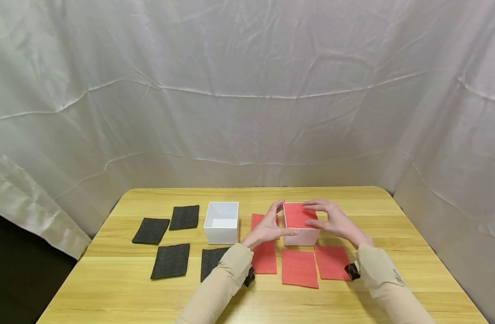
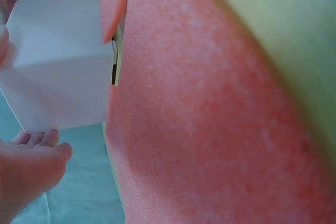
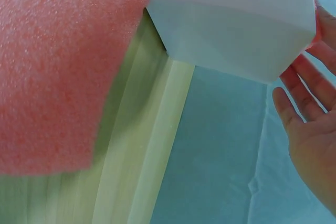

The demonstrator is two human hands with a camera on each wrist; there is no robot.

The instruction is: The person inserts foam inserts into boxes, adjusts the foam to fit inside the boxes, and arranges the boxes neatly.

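Observation:
A white box (image 1: 301, 237) stands right of the middle of the table, a red foam sheet (image 1: 297, 215) lying in its open top. My left hand (image 1: 267, 229) holds this box at its left corner, thumb across the front and fingers along the left side. From the right, my right hand (image 1: 332, 220) reaches over the rim, its extended fingers and thumb touching the red sheet. In the right wrist view its lower fingers (image 3: 307, 90) spread beside the box wall. Other red foam sheets (image 1: 300, 268) lie around the box; one fills much of the left wrist view.
A second white box (image 1: 221, 234), open at the top with a bare floor, stands to the left. Several dark grey foam sheets (image 1: 170, 261) lie on the left part of the wooden table (image 1: 122, 279). Pale curtains (image 1: 247, 130) hang behind and beside the table.

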